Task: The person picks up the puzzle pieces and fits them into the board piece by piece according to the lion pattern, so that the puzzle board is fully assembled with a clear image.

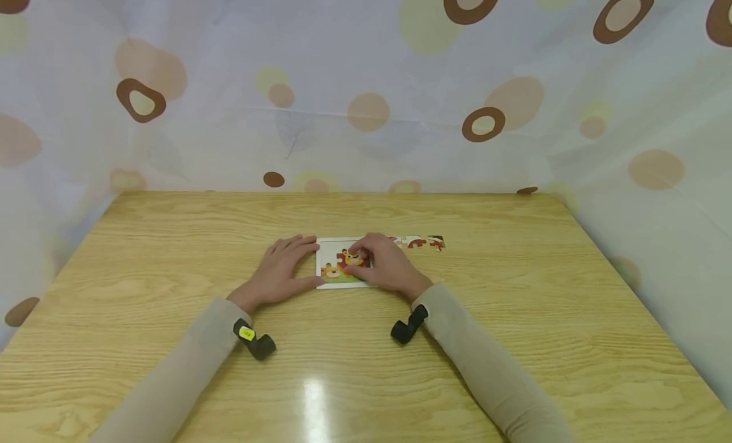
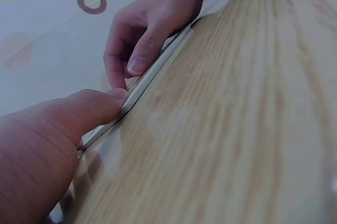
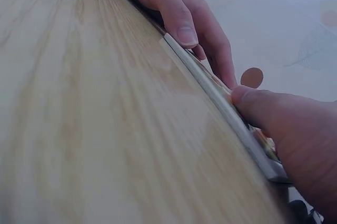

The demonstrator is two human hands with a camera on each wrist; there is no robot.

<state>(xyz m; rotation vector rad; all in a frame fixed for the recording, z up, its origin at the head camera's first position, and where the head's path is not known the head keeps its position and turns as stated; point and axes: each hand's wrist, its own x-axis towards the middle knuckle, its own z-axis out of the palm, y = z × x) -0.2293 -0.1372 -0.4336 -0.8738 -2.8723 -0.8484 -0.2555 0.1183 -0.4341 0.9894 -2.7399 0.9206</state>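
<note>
**Right hand holding a bear-face piece inside the puzzle frame**

From my head view, I'm seeing the white puzzle frame point(image 1: 347, 286) lying flat near the middle of the bench point(image 1: 343, 341), its long sides running roughly along the bench's far edge. The right hand point(image 1: 390, 264) is reaching over the frame's right edge; its thumb and forefinger are curving round the bear-face piece point(image 1: 356, 260), pinching it between them. I can't tell whether that piece is sitting flush. The left hand point(image 1: 280, 268) is bracing the frame's left edge, fingers spread, the thumb touching the near-left corner and the forefinger the far-left one. A second bear face point(image 1: 333, 273) is showing by the near-left corner. Loose pieces point(image 1: 416, 243) are lying in a row beyond the frame's far-right corner.
</note>
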